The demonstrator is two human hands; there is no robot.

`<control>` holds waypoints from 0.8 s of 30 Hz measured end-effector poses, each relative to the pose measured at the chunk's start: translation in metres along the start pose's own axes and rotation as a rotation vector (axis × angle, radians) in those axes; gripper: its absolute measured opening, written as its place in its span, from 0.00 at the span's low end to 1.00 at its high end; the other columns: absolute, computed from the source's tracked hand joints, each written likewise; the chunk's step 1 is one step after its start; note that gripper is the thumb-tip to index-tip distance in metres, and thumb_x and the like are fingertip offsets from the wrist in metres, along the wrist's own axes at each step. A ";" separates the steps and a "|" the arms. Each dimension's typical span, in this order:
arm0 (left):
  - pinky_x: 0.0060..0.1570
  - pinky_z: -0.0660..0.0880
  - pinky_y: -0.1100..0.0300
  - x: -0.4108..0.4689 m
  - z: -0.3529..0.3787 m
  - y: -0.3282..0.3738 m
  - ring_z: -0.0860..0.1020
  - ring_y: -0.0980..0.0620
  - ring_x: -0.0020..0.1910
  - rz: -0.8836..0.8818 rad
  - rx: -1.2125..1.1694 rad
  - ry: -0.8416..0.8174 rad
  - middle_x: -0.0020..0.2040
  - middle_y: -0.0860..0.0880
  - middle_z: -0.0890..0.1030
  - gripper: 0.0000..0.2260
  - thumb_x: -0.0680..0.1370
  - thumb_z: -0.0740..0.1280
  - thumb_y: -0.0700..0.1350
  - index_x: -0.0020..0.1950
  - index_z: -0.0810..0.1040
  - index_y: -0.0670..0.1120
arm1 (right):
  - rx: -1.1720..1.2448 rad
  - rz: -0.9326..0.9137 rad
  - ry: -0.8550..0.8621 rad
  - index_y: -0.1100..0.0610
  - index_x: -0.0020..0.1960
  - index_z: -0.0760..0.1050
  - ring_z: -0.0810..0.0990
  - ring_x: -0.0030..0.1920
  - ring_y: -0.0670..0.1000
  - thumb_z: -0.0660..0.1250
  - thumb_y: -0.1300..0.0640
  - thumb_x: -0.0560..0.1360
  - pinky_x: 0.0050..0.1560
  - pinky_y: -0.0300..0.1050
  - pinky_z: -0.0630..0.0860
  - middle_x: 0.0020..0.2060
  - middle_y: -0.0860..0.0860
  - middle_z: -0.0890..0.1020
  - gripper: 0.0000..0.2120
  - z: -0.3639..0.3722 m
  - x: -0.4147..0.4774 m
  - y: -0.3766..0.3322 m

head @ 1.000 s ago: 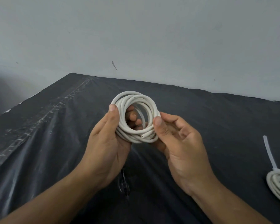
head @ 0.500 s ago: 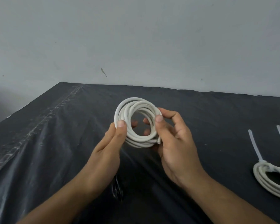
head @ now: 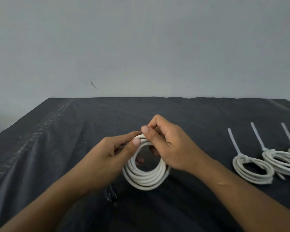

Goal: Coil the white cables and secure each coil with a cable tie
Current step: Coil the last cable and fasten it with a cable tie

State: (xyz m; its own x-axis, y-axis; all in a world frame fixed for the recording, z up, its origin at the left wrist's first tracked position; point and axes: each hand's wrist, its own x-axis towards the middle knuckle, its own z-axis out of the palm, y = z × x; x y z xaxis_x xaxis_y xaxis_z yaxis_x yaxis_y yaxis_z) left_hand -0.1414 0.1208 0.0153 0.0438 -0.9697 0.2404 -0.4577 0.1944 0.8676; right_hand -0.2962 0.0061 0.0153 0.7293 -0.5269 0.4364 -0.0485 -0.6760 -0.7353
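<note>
The white cable coil (head: 146,178) now hangs lower, nearer the worktop (head: 65,148), instead of standing raised between the hands. The left hand (head: 110,153) and right hand (head: 172,148) shift from the coil's sides to its top, thumbs close together there. The view swings right (three tied coils (head: 251,169) now show, against one a second ago), the third cut by the frame edge.
</note>
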 end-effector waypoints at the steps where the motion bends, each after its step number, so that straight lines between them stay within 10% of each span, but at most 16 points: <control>1: 0.59 0.76 0.61 0.000 0.001 0.004 0.82 0.56 0.56 0.002 0.001 -0.046 0.55 0.56 0.85 0.14 0.80 0.61 0.54 0.65 0.77 0.61 | -0.001 -0.008 0.022 0.51 0.43 0.71 0.77 0.29 0.57 0.61 0.47 0.82 0.30 0.53 0.74 0.30 0.57 0.79 0.11 -0.006 -0.003 -0.002; 4: 0.60 0.77 0.48 0.006 0.008 0.015 0.83 0.52 0.54 0.008 -0.037 -0.109 0.52 0.52 0.86 0.13 0.78 0.63 0.54 0.62 0.79 0.60 | -0.039 -0.022 0.060 0.52 0.43 0.75 0.81 0.29 0.48 0.64 0.47 0.80 0.31 0.44 0.77 0.31 0.53 0.82 0.11 -0.026 -0.016 -0.008; 8: 0.54 0.78 0.61 0.020 0.036 0.026 0.83 0.52 0.54 0.074 -0.219 -0.114 0.52 0.51 0.86 0.13 0.76 0.65 0.50 0.58 0.82 0.59 | -0.078 0.005 0.172 0.56 0.45 0.77 0.84 0.32 0.52 0.66 0.49 0.80 0.36 0.57 0.80 0.34 0.54 0.83 0.11 -0.051 -0.037 -0.014; 16: 0.44 0.82 0.57 0.044 0.112 0.030 0.85 0.51 0.42 0.032 -0.476 -0.046 0.45 0.43 0.87 0.15 0.69 0.71 0.53 0.55 0.85 0.55 | -0.261 0.258 0.432 0.53 0.43 0.75 0.84 0.35 0.48 0.62 0.41 0.79 0.41 0.42 0.80 0.39 0.50 0.86 0.17 -0.135 -0.100 0.001; 24: 0.42 0.80 0.64 0.059 0.170 0.049 0.85 0.56 0.43 -0.001 -0.572 -0.164 0.47 0.48 0.87 0.14 0.68 0.72 0.55 0.53 0.85 0.57 | -0.834 0.710 0.758 0.58 0.47 0.77 0.80 0.49 0.55 0.66 0.60 0.77 0.51 0.43 0.73 0.47 0.55 0.82 0.02 -0.278 -0.221 0.086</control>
State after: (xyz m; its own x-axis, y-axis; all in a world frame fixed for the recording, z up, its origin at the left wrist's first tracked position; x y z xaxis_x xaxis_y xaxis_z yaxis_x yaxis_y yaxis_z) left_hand -0.3126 0.0482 -0.0021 -0.1151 -0.9711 0.2090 0.0954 0.1986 0.9754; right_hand -0.6511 -0.0787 -0.0001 -0.1727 -0.8646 0.4718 -0.8568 -0.1044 -0.5050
